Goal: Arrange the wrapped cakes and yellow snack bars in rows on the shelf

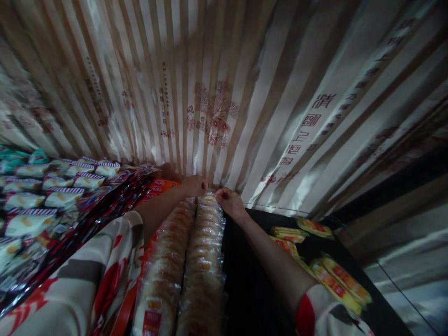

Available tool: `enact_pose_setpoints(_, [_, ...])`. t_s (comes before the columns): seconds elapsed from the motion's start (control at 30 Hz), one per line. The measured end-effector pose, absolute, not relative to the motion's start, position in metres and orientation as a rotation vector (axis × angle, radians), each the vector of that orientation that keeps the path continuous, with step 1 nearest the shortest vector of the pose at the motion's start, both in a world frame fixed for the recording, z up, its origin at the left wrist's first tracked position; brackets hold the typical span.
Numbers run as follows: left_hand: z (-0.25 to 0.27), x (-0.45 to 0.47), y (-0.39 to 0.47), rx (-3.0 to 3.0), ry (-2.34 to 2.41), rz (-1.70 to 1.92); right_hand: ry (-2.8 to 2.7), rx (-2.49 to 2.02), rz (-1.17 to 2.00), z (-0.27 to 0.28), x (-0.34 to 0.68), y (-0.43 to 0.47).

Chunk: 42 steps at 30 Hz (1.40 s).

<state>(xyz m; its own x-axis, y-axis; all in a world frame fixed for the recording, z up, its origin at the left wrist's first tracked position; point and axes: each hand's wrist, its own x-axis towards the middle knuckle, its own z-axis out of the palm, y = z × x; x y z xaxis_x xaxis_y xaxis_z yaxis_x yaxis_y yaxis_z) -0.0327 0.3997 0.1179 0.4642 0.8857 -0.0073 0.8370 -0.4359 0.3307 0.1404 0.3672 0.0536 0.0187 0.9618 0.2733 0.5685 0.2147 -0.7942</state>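
Note:
Two long rows of round, flat pastries in clear plastic wrap run away from me: the left row (164, 266) and the right row (203, 252). My left hand (196, 185) is closed at the far end of the rows, its fingertips partly hidden. Opposite it, my right hand (229, 201) bends its fingers into a pinch beside the last wrapped pastry (209, 199) of the right row. Both hands are close together but apart. The dim light hides what, if anything, lies between the fingers.
White packets with striped ends (65, 198) and dark red packets (115, 193) fill the left side. Orange packaging (164, 185) borders the pastries. Yellow packs (336, 280) lie on the black surface (252, 280) at right. Pleated printed sheeting (224, 56) rises behind.

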Motion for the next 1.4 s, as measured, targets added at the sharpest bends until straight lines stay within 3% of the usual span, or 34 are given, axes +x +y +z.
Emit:
enact_pose_setpoints(0.3, [0.114,-0.035,0.402,2.423,1.408,0.221,-1.680,-1.582,0.559,0.073,0.149,0.338])
enact_pose_setpoints(0.63, [0.110,-0.031,0.406,2.443,1.388,0.239,-1.711,-1.417,0.864,0.068,0.154,0.337])
enact_pose_setpoints(1.03, [0.116,-0.034,0.398,2.406,1.335,0.226,-1.741,-1.584,0.495,0.062,0.141,0.334])
enact_pose_setpoints(1.4, [0.115,-0.033,0.400,2.375,1.274,0.149,-1.670,-1.533,0.543,0.053,0.139,0.335])
